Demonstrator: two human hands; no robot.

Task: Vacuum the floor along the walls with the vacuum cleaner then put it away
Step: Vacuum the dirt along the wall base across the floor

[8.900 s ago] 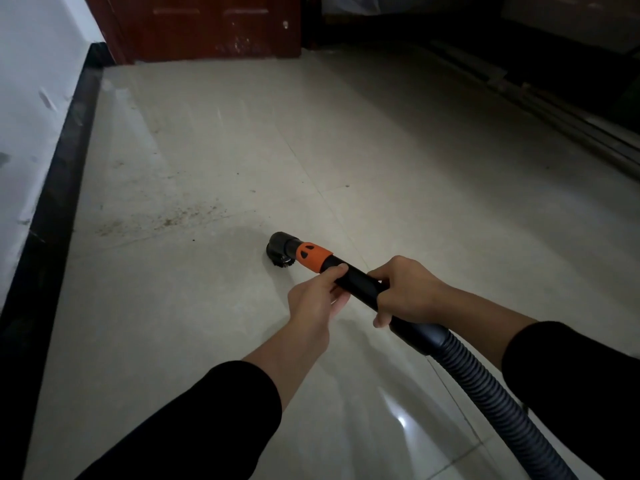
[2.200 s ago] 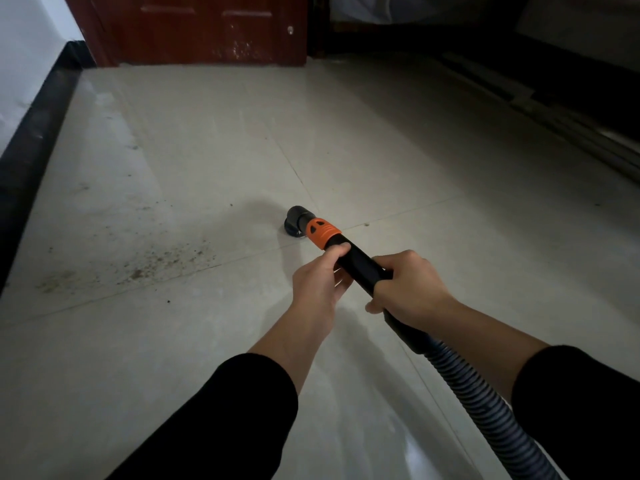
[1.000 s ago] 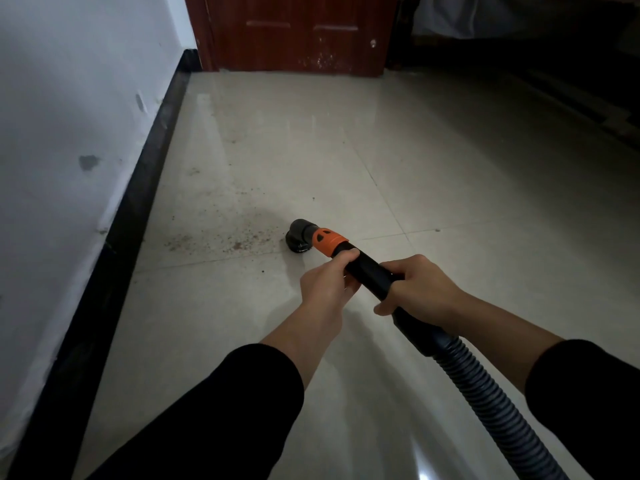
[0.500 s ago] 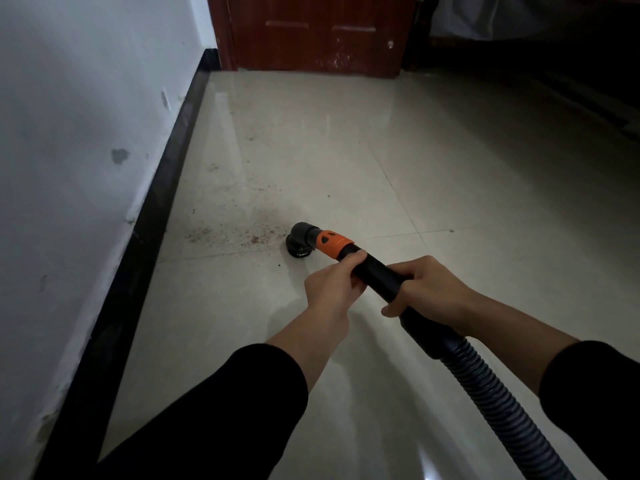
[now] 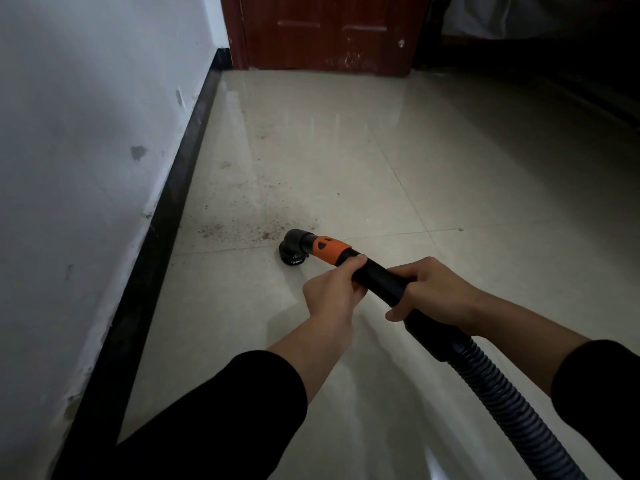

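Head view: left hand [image 5: 334,289] and right hand [image 5: 436,292] grip the wand [image 5: 379,277], aimed ten o'clock — left nearer the nozzle [image 5: 292,249], grit [image 5: 242,232] beyond.

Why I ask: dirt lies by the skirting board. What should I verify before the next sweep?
1. Left hand grips the wand: ok.
2. Right hand grips the wand behind it: ok.
3. Nozzle down on the floor tile: ok.
4. Dirt specks cleared: not ok, they lie between nozzle and skirting board.
5. Hose unkinked where visible: ok.
6. Suction running: cannot tell.
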